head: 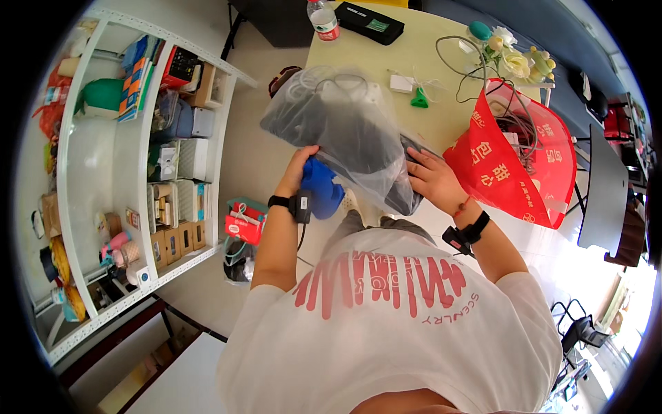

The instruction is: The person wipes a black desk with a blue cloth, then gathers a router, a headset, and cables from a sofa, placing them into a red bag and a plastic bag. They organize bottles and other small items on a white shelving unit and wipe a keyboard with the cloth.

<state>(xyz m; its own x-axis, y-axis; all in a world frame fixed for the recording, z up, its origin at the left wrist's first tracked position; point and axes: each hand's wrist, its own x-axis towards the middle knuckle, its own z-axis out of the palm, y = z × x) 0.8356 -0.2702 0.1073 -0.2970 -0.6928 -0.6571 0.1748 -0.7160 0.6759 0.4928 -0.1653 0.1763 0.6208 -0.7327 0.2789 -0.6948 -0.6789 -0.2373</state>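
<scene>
A large translucent plastic bag [357, 129] is held up between my two hands, over the table's near edge. Dark, flat items fill its lower part, with a white cable and a pale piece near the top; the film blurs their kind. My left hand [299, 168] grips the bag's left edge, its thumb on top. Below that thumb hangs a crumpled blue item [321, 189], whose material I cannot settle. The fingers of my right hand [435, 178] spread over the bag's right side, pressing on a dark flat item [409, 199]. Both wrists wear black strapped devices.
On the pale yellow table [357, 57] stand a water bottle [325, 23], a black zip case [370, 23], a white adapter [401, 83], a green piece [420, 98] and flowers [514, 62]. A red bag [491, 160] of cables is at right, shelving [114, 155] at left.
</scene>
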